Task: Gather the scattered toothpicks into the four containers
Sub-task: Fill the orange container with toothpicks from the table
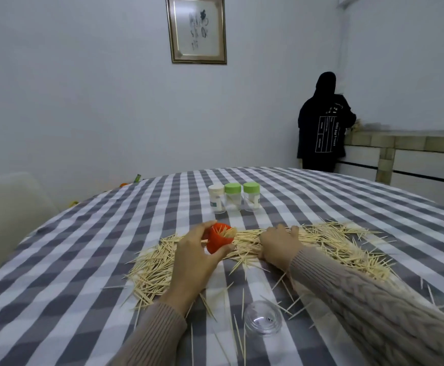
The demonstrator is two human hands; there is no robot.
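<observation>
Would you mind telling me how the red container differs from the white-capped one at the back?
The red container is opaque and uncapped, toothpicks poking from its mouth; the white-capped container is clear-walled and closed. The red one is tilted in the left hand; the white-capped one stands upright on the tablecloth, untouched, beside two green-capped containers. Both are small toothpick jars.

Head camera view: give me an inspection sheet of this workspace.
Surface: checked tablecloth over the table.
Job's things: toothpicks strewn widely; red container tilted, some toothpicks inside; three capped jars upright behind.
Clutter: clear lid near the front edge.
Grippers: left hand holds the red container; right hand presses on the toothpicks.
Cables: nothing seen.
Surroundings: framed picture; a person in black at a counter.
</observation>
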